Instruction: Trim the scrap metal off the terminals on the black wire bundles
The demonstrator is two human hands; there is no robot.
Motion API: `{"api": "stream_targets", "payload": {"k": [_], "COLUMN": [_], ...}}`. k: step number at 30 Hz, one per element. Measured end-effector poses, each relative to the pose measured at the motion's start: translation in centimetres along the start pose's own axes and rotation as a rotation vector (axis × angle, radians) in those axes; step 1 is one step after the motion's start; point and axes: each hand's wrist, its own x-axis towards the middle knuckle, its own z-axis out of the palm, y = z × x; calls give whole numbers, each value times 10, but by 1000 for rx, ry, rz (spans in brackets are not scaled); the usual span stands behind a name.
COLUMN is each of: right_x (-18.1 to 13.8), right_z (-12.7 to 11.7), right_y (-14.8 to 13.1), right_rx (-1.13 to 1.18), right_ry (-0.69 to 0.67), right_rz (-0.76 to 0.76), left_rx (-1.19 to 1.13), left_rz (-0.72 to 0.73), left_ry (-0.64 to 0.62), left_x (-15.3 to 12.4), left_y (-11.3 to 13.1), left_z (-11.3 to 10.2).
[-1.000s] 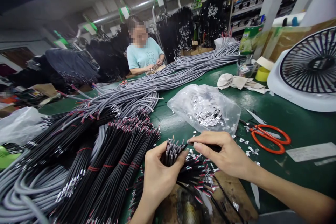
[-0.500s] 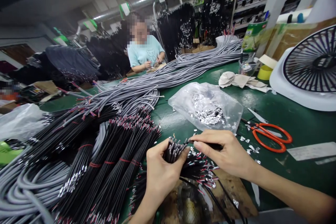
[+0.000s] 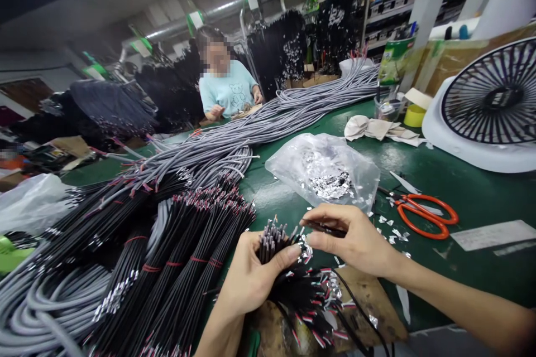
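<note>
You sit at a big green table (image 3: 460, 178) full of wires. The biggest thing on it is the long heap of grey cables (image 3: 259, 128), which runs from the far right side all the way down to the near left corner. Beside it, on your left, lie the tied bundles of black wires (image 3: 176, 256) with red bands around them. On the far right stands a white fan (image 3: 486, 106) with a dark grille. Across the table another person in a light blue shirt (image 3: 228, 89) works with both hands down at the table edge. In the middle lies a clear plastic bag (image 3: 326, 170) with shiny bits inside, touching nothing but the table. To its right lie orange scissors (image 3: 422, 215), shut, with little silver scraps around them. Close to you, your left hand (image 3: 251, 279) is wrapped around a small bunch of black wires (image 3: 274, 240) — fingers closed on it, wire ends pointing up. Your right hand (image 3: 355, 240) is just beside it — its thumb and fingertips pinch one thin dark wire (image 3: 324, 227) that sticks out toward the bunch.
</note>
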Motion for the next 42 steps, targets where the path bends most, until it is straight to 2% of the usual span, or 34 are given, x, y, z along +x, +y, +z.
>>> {"api": "stream_targets", "payload": {"k": [5,7,9,11,13,14,15,17,19,20,21,23,26,29,33,42], "right_x": [1,1,1,1,2,4,6,11,16,18,19,20,17,13,8,4], "right_z": [4,6,9,11,9,6,1,-12,-25,-30,-33,-31,-17,-4,1,0], "right_y": [-1,1,3,5,5,5,6,9,15,18,21,24,21,14,7,4], "right_rx": [61,98,224,335,256,140,-5,-302,-507,-582,-626,-615,-455,-283,-175,-122], "right_ry": [60,67,-14,-157,-211,-158,-49,271,546,622,624,470,220,67,-11,-53], "right_rz": [-10,30,150,244,180,86,-19,-172,-168,-150,-148,-138,-97,-76,-120,-135], "left_rx": [166,223,243,232,215,207,200,198,215,230,248,286,301,266,288,296], "left_rz": [5,31,66,80,67,55,40,12,12,22,40,83,114,109,124,110], "left_ry": [-63,-10,67,102,88,63,26,-44,-52,-33,-9,22,52,107,184,166], "left_x": [1,3,5,7,8,9,9,8,8,9,10,12,13,11,6,5], "left_y": [0,0,0,-1,-2,-3,-4,-7,-8,-8,-7,-6,-5,-5,-3,1], "left_z": [5,5,5,5,6,7,8,9,9,8,8,6,5,3,2,6]}}
